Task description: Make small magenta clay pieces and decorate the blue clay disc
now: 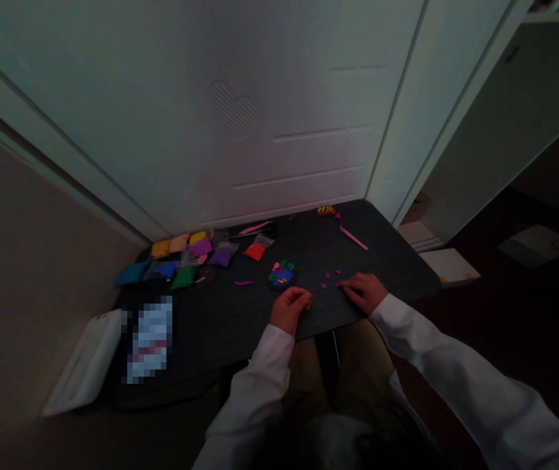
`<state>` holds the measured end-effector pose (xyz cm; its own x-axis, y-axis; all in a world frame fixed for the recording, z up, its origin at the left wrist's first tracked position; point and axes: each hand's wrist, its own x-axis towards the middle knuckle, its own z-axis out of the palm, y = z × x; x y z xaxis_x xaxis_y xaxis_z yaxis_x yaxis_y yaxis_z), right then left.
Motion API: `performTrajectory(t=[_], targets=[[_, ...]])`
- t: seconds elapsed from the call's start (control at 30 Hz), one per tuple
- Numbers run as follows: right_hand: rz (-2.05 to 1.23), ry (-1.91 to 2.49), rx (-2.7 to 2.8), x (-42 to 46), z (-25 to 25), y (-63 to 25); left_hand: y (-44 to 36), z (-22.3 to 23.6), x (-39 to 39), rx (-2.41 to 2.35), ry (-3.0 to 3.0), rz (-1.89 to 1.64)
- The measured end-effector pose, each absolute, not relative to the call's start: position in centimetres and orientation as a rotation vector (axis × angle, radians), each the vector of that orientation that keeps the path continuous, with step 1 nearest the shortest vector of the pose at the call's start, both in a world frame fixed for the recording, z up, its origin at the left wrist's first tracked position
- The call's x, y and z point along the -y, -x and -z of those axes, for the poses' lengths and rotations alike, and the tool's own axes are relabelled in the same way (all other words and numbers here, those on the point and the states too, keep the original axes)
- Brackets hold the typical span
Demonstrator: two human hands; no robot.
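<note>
My right hand (pixel 366 294) rests low over the dark table, its fingertips together at a small purple clay piece (pixel 337 284). A few more purple bits, one of them a nearby clay piece (pixel 328 275), lie just beyond those fingers. My left hand (pixel 292 308) is closed in a pinch near the table's front; whatever it holds, if anything, is hidden. Just past it sits a round dark disc with a blue clay middle (pixel 281 277), green leaf shapes and pink and yellow bits. To its left lies a thin purple clay strip (pixel 244 283).
Several bags of coloured clay, including a red clay bag (pixel 258 248) and a green clay bag (pixel 183 279), lie at the left. Pink tweezers (pixel 354 237) lie at the right. Near the wall sits a small red-and-yellow clay piece (pixel 326 211). A blurred-out packet (pixel 151 343) lies front left.
</note>
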<state>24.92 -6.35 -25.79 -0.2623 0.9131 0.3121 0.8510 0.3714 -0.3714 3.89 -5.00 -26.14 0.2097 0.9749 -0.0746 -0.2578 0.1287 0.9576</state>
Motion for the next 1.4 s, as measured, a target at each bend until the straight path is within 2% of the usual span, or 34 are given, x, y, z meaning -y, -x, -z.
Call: performTrajectory(t=[0.43, 0.77, 0.93, 1.4], targets=[[0.005, 1.597, 2.293, 7.2, 24.8, -24.0, -3.9, 25.9, 5.0, -0.915, -1.009, -1.099], [-0.128, 1.557, 2.011, 7.0, 25.1, -24.4, -3.9, 26.0, 5.0, -0.901, -0.990, -1.104], [-0.200, 1.425, 1.852, 7.8, 24.8, -21.9, -3.9, 25.9, 5.0, -0.931, -1.002, -1.091], [-0.143, 1.346, 1.835, 7.7, 24.9, -17.6, -3.5, 26.4, 4.7, -0.991, -1.256, -1.015]])
